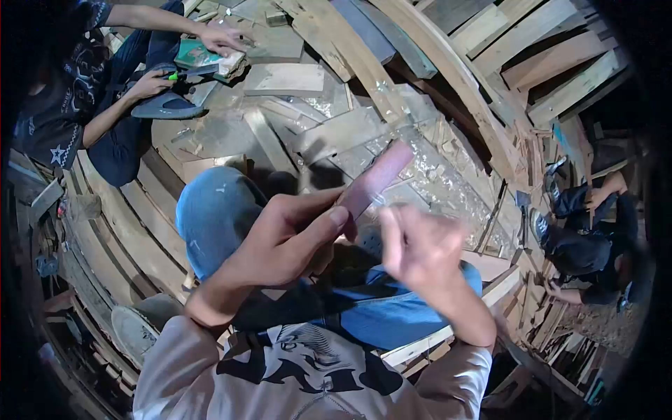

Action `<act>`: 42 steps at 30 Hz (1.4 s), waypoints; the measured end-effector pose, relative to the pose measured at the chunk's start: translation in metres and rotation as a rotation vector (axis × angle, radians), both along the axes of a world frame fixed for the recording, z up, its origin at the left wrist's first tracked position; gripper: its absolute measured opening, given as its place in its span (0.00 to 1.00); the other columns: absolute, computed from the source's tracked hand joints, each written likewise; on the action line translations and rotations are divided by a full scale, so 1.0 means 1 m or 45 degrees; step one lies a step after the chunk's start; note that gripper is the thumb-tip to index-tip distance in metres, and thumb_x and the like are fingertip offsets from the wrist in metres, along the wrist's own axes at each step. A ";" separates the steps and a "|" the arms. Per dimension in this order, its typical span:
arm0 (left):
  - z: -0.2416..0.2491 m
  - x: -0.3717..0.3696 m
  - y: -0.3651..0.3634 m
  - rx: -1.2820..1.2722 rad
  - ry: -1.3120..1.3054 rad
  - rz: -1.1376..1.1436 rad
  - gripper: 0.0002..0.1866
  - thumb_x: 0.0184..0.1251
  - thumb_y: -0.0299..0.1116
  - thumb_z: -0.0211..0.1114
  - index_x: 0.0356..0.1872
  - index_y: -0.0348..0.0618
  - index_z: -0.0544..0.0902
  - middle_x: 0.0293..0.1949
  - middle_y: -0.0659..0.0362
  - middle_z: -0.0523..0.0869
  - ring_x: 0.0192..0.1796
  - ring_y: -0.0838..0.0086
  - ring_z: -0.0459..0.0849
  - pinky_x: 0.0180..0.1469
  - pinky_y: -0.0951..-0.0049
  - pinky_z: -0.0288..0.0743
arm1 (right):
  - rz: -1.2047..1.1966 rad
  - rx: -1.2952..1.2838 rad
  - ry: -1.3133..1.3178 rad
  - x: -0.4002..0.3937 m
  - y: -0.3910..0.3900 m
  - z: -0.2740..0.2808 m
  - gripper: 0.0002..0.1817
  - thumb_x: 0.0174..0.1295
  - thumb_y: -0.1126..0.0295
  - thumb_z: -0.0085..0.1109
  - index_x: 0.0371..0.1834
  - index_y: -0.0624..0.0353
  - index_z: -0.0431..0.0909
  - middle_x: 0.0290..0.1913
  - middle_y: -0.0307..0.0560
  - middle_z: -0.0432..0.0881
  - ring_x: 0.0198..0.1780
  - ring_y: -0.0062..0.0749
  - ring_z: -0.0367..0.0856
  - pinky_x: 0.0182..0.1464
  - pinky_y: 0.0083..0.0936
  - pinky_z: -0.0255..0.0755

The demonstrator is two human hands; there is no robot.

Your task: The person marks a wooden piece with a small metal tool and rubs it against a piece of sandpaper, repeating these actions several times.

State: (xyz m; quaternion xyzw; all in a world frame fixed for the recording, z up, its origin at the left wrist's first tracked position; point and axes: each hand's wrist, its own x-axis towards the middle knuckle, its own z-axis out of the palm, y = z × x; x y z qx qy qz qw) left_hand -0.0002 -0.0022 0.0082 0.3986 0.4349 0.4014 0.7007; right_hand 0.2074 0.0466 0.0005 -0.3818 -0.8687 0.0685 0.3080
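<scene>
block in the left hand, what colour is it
The block looks pinkish mauve, best seen in the head view.

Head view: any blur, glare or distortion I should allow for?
Head view: right hand smeared, likely motion blur; left hand sharper; pale glare on the pinkish piece it grips; planks at picture left look bowed, likely lens distortion; corners black.

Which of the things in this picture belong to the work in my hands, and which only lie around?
Likely in the work:
pinkish piece, held in the left hand
right hand, close beside it, blurred

Seemingly just lying around:
pale flat board
narrow wooden strip
grey plank
</scene>
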 end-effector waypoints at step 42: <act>0.000 0.007 0.001 -0.026 0.018 0.013 0.23 0.80 0.38 0.55 0.67 0.31 0.74 0.35 0.61 0.85 0.23 0.86 0.74 0.24 0.83 0.68 | 0.117 -0.082 0.028 0.001 0.002 -0.004 0.11 0.65 0.69 0.64 0.24 0.56 0.77 0.09 0.40 0.70 0.09 0.33 0.71 0.13 0.33 0.62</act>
